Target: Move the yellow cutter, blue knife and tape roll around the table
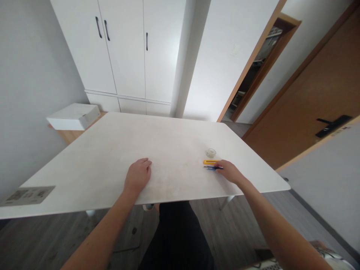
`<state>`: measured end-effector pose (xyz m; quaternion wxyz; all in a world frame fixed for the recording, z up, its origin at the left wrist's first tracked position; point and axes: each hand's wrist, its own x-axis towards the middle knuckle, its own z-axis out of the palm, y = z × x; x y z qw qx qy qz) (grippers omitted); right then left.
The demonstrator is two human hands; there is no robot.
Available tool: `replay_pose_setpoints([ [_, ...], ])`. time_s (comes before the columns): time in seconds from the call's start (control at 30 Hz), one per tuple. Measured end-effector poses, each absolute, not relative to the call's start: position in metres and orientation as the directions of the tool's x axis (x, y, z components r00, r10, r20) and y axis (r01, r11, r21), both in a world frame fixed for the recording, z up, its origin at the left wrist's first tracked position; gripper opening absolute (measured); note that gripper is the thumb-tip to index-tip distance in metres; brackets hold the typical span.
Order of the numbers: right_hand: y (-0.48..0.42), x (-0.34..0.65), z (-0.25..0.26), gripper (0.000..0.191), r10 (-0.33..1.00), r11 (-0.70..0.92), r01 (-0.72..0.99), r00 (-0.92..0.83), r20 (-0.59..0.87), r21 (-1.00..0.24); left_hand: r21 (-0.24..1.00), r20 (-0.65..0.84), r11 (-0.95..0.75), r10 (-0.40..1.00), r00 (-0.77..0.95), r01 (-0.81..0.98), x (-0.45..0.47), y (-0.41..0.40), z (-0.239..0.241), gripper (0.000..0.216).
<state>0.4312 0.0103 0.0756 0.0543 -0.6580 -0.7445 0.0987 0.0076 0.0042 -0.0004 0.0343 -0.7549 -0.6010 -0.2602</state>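
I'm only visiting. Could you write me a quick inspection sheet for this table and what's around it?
Surface: white table, pale top with faint smudges.
Job's things: blue pen and yellow cutter lie side by side towards the right edge; small clear tape roll just beyond them.
Clutter: printed sheet at the near left corner.
Hands: left hand open, flat on the table; right hand touches the pen's end, grip unclear.
Cables: nothing seen.
Surroundings: white box beside the table, white wardrobe, brown door.

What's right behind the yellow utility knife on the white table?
A small clear tape roll, apart from the flat yellow utility knife. The knife's right end meets the right hand; anything under that hand is covered.
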Motion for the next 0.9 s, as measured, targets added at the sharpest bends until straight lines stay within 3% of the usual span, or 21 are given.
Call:
replay_pose_setpoints([
  [0.17,-0.010,0.487,0.067,0.024,0.996,0.089,0.972,-0.086,0.023,-0.218,0.244,0.437,-0.280,0.886,0.153,0.928,0.006,0.004,-0.001,0.039],
  [0.3,-0.005,0.472,0.061,0.024,0.987,0.161,0.963,-0.155,0.048,-0.215,0.234,0.431,-0.282,0.888,0.161,0.931,0.005,0.003,-0.001,0.041],
  [0.5,-0.001,0.429,0.067,0.036,0.991,0.132,0.985,-0.130,0.023,-0.108,0.236,0.423,-0.267,0.894,0.148,0.934,0.006,0.002,0.002,0.041],
  [0.73,0.017,0.321,0.071,0.027,0.884,0.465,0.827,-0.452,0.118,-0.316,0.233,0.427,-0.273,0.891,0.154,0.933,0.005,0.001,0.002,0.039],
  [0.9,0.029,0.278,0.039,0.052,0.879,0.477,0.832,-0.444,0.176,-0.284,0.242,0.431,-0.280,0.889,0.156,0.929,0.003,0.002,0.001,0.037],
])
